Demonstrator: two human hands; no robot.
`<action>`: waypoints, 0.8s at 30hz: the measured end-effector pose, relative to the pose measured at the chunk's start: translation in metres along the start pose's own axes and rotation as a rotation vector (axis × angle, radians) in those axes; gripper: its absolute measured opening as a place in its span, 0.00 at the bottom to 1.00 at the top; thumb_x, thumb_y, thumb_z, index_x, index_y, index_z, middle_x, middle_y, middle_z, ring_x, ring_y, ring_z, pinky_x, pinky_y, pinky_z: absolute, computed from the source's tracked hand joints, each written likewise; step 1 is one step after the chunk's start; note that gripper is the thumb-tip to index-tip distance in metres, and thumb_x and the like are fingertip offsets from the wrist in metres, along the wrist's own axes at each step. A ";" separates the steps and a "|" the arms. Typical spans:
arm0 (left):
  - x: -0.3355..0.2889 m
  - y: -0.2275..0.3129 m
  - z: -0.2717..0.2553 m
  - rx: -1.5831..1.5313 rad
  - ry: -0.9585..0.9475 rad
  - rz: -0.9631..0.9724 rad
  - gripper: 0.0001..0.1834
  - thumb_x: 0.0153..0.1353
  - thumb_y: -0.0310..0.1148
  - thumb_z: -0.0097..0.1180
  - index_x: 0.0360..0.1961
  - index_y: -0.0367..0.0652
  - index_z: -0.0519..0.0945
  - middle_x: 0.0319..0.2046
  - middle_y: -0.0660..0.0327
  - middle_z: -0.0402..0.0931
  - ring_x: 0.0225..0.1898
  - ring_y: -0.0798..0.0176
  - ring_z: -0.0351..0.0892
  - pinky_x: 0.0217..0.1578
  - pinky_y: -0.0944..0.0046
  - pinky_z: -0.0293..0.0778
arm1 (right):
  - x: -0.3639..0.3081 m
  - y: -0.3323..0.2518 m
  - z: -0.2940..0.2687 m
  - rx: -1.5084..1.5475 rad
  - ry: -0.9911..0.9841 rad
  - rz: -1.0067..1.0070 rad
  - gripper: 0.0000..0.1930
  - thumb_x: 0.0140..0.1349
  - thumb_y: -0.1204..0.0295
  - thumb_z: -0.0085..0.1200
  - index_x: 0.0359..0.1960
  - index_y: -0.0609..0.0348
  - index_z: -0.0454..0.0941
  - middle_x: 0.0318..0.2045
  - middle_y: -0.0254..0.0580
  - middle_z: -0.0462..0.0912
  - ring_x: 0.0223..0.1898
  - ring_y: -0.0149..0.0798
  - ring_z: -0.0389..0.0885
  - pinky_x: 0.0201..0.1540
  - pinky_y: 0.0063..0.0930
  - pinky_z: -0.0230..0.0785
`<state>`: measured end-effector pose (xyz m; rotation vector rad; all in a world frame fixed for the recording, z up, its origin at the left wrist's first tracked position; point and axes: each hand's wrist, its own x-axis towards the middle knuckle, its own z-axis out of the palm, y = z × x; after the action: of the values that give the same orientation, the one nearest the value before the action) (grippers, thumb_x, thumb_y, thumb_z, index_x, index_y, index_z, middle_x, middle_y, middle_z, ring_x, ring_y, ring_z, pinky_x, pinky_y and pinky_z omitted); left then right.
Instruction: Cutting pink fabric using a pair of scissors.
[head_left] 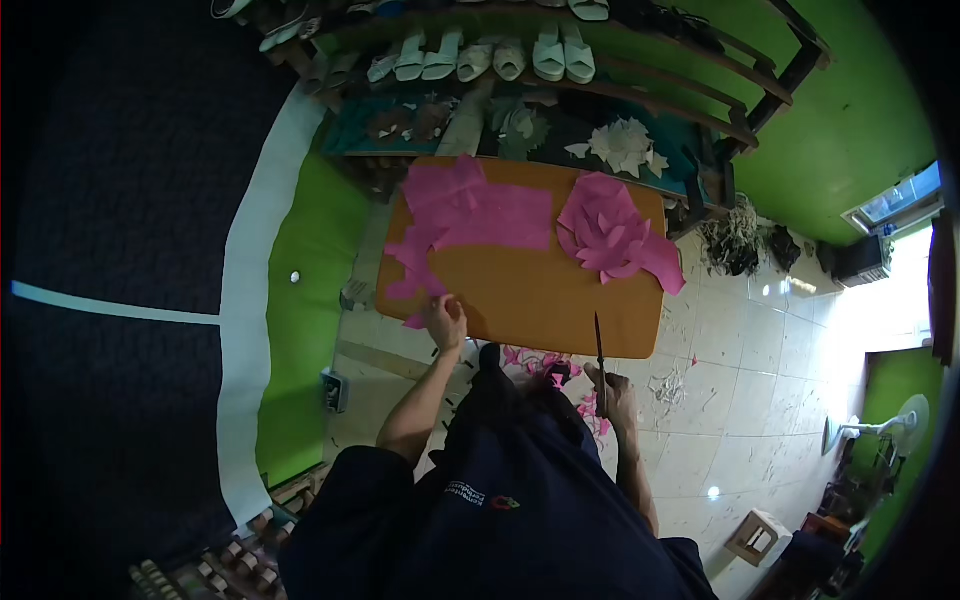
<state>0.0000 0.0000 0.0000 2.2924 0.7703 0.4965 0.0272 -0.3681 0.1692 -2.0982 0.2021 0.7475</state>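
My left hand [447, 322] is at the near left edge of the brown table, its fingers closed on the end of a cut pink sheet piece [412, 262]. A bit of pink shows beside that hand. My right hand [618, 398] grips scissors [600, 340], their dark blades pointing away from me over the table's near edge. A larger pink sheet [515, 217] lies at the far left of the table. At the right lies a heap of pink petal-shaped pieces [603, 228], with a strip hanging over the edge.
The brown table [530, 300] stands before a shelf of pale sandals [475, 60]. White cut pieces [625, 147] sit on the lower shelf. Pink scraps [590, 408] litter the tiled floor [740, 400] near my legs. A green wall is at the left, a fan [908, 425] at the right.
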 end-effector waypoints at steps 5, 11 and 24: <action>0.029 -0.017 -0.009 0.180 -0.083 -0.139 0.19 0.49 0.36 0.69 0.37 0.44 0.73 0.42 0.50 0.68 0.47 0.43 0.69 0.48 0.43 0.66 | -0.010 -0.016 0.028 0.113 0.055 0.032 0.37 0.57 0.37 0.59 0.19 0.69 0.76 0.10 0.36 0.70 0.12 0.30 0.71 0.17 0.29 0.62; 0.020 -0.036 0.017 -0.195 -0.227 -0.093 0.20 0.47 0.36 0.71 0.38 0.42 0.75 0.44 0.49 0.68 0.50 0.45 0.71 0.49 0.45 0.69 | 0.000 -0.003 0.053 0.065 0.014 -0.030 0.36 0.60 0.40 0.58 0.18 0.69 0.75 0.11 0.37 0.70 0.11 0.30 0.73 0.16 0.28 0.62; 0.021 0.039 0.053 -0.476 -0.194 -0.378 0.16 0.63 0.42 0.62 0.43 0.40 0.77 0.35 0.58 0.72 0.46 0.57 0.73 0.52 0.56 0.70 | -0.006 -0.008 0.054 0.087 0.101 0.049 0.37 0.58 0.39 0.58 0.21 0.72 0.79 0.10 0.46 0.69 0.16 0.37 0.72 0.23 0.38 0.61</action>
<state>0.0590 -0.0346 -0.0077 1.6776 0.8569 0.2439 0.0021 -0.3217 0.1549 -2.0558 0.3367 0.6509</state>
